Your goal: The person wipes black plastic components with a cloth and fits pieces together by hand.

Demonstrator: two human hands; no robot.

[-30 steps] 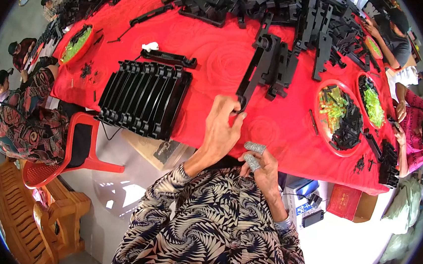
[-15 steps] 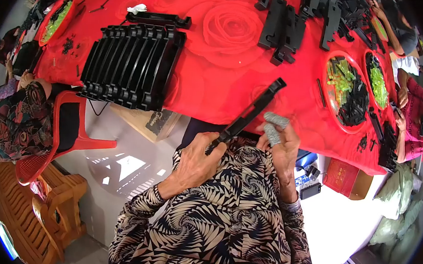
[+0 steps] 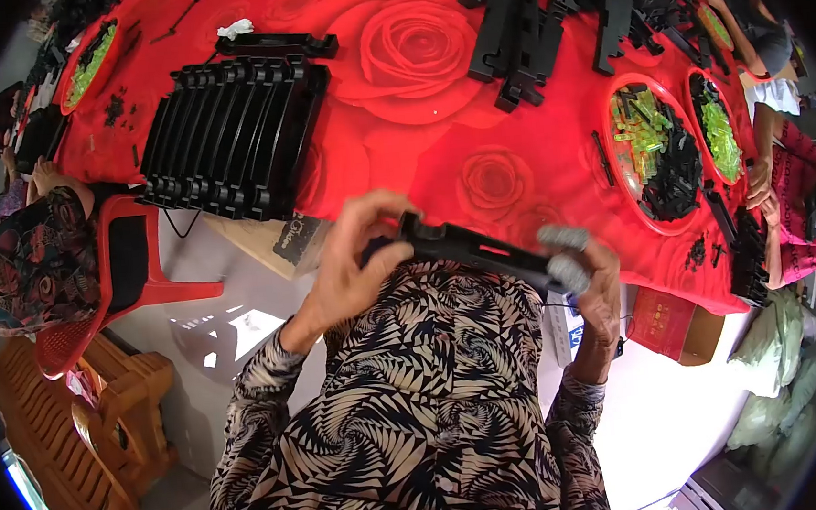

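A long black plastic part (image 3: 475, 248) with a narrow slot is held level in front of my patterned shirt, at the near edge of the table. My left hand (image 3: 349, 264) has its thumb and fingers around the part's left end, slightly smeared by motion. At the right end, my right hand (image 3: 600, 283) grips it with fingertips in grey wrapped covers. Behind my left hand, a row of similar black parts (image 3: 231, 139) stands packed side by side on the red tablecloth (image 3: 402, 174).
At right lie red trays (image 3: 622, 202) of yellow-green and black pieces. Loose black parts (image 3: 511, 41) are heaped at the back. A red chair (image 3: 132, 277) and a person (image 3: 29, 251) are on the left; another person's pink sleeve (image 3: 796, 196) shows at right.
The black part has swung from a steep diagonal to nearly level, its free end now in my right hand. My left hand has moved up and left; my right hand has shifted right.
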